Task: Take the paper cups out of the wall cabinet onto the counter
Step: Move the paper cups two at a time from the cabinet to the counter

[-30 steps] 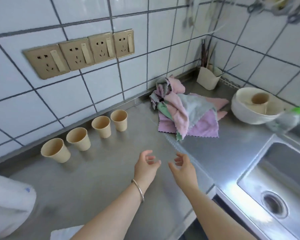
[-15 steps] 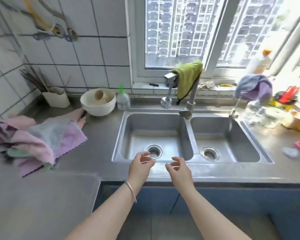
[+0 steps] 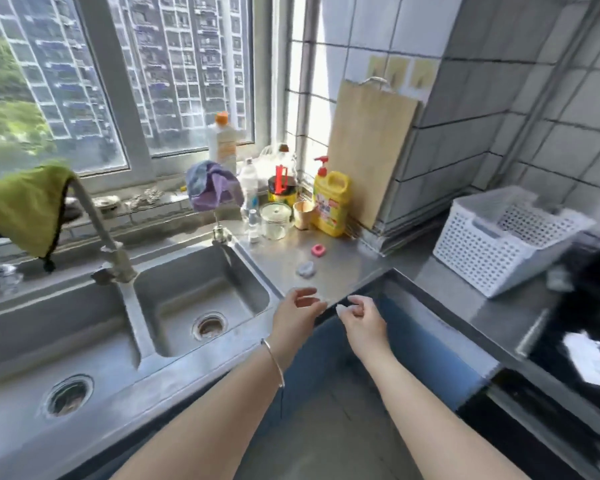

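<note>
Left hand half open, fingers loosely curled, thumb up, holding nothing, touching nothing; it hovers over the front edge of the steel counter. Thin bracelet on that wrist. Right hand just beside it, apart from it, fingers curled in looser than a fist, also empty, hovering past the counter's inner corner above the blue cabinet front.

Just ahead of both hands on the counter: a small pale object, blurred, then a pink ring-shaped thing a little farther. Beyond those, by the window: a glass jar with lid, one paper cup upright between the jar and a yellow pump bottle, touching neither as far as I can tell. Wooden cutting board leans on the tiled wall behind the bottle.

Left of the left hand: double sink, nearer basin right next to it; faucet with a green cloth draped over. A purple-blue cloth sits on a smaller tap farther back.

Right of the right hand, well apart: white perforated basket on the side counter, black stovetop nearer.

No wall cabinet in view.
</note>
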Available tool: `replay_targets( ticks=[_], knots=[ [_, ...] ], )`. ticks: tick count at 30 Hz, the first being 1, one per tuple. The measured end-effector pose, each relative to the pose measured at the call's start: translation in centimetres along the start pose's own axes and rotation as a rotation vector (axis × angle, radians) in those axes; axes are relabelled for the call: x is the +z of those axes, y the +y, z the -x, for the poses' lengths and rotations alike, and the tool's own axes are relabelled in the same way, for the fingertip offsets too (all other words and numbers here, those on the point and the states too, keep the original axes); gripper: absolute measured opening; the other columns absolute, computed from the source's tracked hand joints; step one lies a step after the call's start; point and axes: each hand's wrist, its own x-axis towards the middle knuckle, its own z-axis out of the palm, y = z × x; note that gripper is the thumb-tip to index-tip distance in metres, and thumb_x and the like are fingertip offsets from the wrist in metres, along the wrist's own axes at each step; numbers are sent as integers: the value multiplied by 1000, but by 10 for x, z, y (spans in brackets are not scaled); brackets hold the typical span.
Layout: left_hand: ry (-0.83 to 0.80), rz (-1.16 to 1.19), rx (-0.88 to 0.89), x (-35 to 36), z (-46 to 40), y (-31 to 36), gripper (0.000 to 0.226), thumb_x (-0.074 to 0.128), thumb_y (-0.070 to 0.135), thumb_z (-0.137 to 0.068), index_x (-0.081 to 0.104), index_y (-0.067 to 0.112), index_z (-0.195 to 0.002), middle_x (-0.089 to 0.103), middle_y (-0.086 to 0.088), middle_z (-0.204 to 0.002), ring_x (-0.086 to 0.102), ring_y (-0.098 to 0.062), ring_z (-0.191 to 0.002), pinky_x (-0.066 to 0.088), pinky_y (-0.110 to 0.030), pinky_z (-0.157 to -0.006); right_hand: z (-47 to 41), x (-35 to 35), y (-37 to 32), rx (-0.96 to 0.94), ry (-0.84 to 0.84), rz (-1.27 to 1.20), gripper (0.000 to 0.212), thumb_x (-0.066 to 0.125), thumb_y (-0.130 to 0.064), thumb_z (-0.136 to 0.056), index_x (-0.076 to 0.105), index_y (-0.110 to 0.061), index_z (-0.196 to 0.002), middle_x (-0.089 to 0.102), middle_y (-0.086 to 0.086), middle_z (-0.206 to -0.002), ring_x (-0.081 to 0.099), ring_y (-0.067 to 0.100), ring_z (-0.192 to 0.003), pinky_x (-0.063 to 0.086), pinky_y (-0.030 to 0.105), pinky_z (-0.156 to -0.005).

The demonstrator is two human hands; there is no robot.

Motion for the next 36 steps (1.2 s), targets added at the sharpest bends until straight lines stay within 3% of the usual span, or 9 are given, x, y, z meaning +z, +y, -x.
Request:
replay_targets(
  ticks=[2,6,9,12,17,21,25,30,36],
  knots=[
    [-88,-18,27,41,-17,15,30,65,17,-85,57,17,-114,62,-1,-103,61,-8,-85,51,-25,-73,-21,-36,-4,16,101,-34,32,58,-24,-89,53,-15,-120,54,-10,-85,51,14,-84,37,26,-75],
    [-216,-141,119,110,-53,50,32,67,21,-82,59,19,-112,65,-1,-106,63,-15,-99,53,-36,-92,-63,-96,-18,12,277,-53,31,57,-25,-89,55,-15,-118,55,-4,-93,52,16,-89,36,24,-77],
    [-304,-144,188,153,-84,82,25,67,17,-82,60,20,-105,66,3,-95,62,-12,-86,51,-32,-85,-99,-133,-33,-8,395,-75,30,58,-25,-87,56,-16,-116,57,-4,-94,57,19,-96,38,24,-77],
    [-403,-175,272,188,-115,118,24,66,18,-84,58,21,-107,62,11,-86,58,-3,-77,48,-19,-72,-130,-162,-55,-19,476,-97,31,57,-24,-88,54,-16,-118,56,-2,-98,53,15,-90,39,22,-70],
    [-501,-200,371,242,-167,187,26,66,17,-84,59,20,-109,63,12,-88,61,-7,-81,51,-26,-80,-177,-215,-100,-91,634,-48,32,58,-30,-87,55,-17,-117,63,2,-104,57,17,-92,47,29,-83],
    [-549,-153,447,287,-193,242,23,66,18,-84,59,21,-106,63,9,-89,61,-12,-81,46,-21,-67,-201,-265,-139,-131,687,78,34,55,-34,-89,52,-22,-120,60,-4,-104,58,15,-92,46,24,-68],
    [-621,-112,513,331,-209,294,23,66,17,-83,59,22,-105,65,7,-91,63,-16,-82,52,-31,-79,-224,-314,-172,-162,749,228,38,55,-37,-89,50,-21,-123,58,-6,-99,56,14,-92,45,27,-79],
    [-629,-50,598,382,-223,349,24,62,16,-84,59,21,-107,66,0,-98,58,-15,-76,47,-29,-69,-254,-376,-224,-238,820,265,41,53,-39,-89,48,-21,-126,56,-7,-97,55,14,-94,44,27,-82],
    [-594,39,756,437,-237,433,26,62,15,-84,58,23,-108,66,-2,-103,61,-15,-92,50,-37,-89,-292,-443,-290,-434,895,346,39,54,-36,-90,48,-20,-126,53,-7,-95,51,12,-88,41,24,-77]
  ],
)
